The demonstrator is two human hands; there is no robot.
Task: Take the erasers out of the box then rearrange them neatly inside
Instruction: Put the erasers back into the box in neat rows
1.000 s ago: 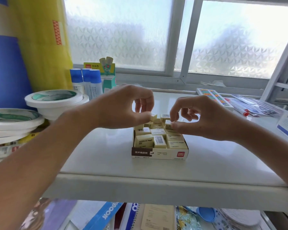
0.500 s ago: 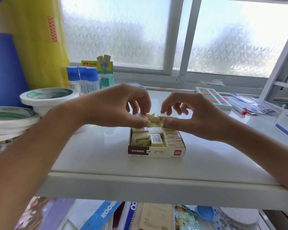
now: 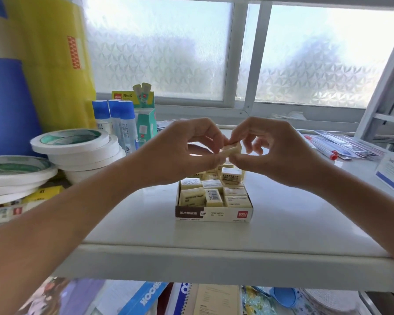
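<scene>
On your left side the tape rolls [image 3: 77, 146] are stacked on the shelf [image 3: 282, 223], and behind them stand the glue sticks [image 3: 115, 119] with blue caps. They are well apart from your work, but your left forearm passes near them.

Your left hand [image 3: 180, 153] is above the box, with the thumb and first fingers closed in a pinch on one end of a single eraser [image 3: 231, 149]. The other fingers are curled in.

The eraser is held in the air between both hands, over the far part of the box. It looks tilted.

Your right hand [image 3: 275, 153] pinches the other end of the same eraser in the same way, nearly closed.

Below, the box [image 3: 214, 215] sits in the middle of the shelf, still almost full of erasers [image 3: 212, 194]. Some lie flat, and some at the back stand higher and uneven. I judge the emptying has only begun.

The risks, I think, are these. The eraser is small and smooth, so if one hand lets go too early, it may fall back into the box or roll off the shelf edge. Also the box is light; a finger catching its wall could push it toward the edge.
</scene>
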